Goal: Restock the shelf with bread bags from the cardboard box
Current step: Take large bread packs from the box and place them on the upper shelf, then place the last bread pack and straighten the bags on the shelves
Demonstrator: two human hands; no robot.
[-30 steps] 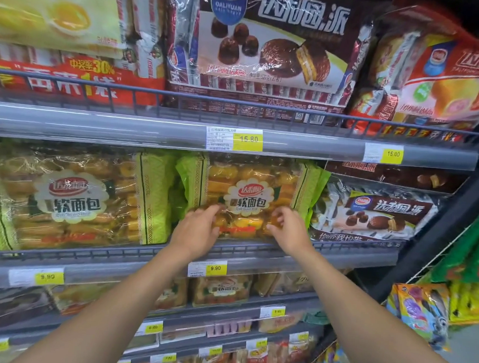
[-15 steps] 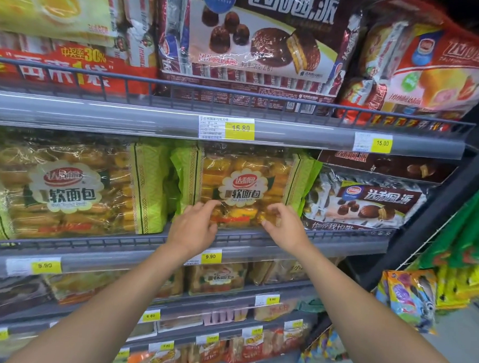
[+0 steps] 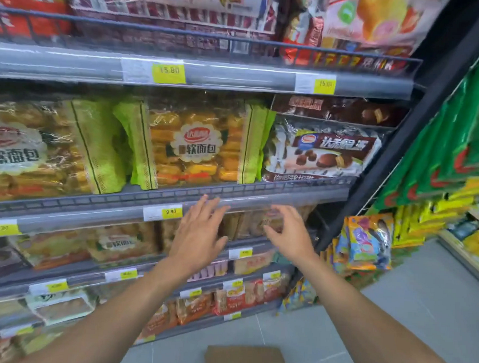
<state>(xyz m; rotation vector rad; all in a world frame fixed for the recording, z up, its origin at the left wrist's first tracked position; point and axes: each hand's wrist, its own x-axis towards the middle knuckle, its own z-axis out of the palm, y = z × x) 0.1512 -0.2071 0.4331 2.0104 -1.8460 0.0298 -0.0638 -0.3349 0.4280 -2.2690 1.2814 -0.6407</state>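
Packed row mid-frame, open floor at lower right
Behind a low wire rail, bread bags and chocolate pie bags stand side by side across the centre. Only a dark strip is left above them under the upper shelf edge. At bottom centre, the cardboard box takes up part of the floor.

Found bread bag upright on shelf. Noted left hand below the bread bag, fingers spread, empty. Noted right hand below and right of it, fingers loosely bent, empty. Logged cardboard box well below it, on floor, cropped by frame edge.
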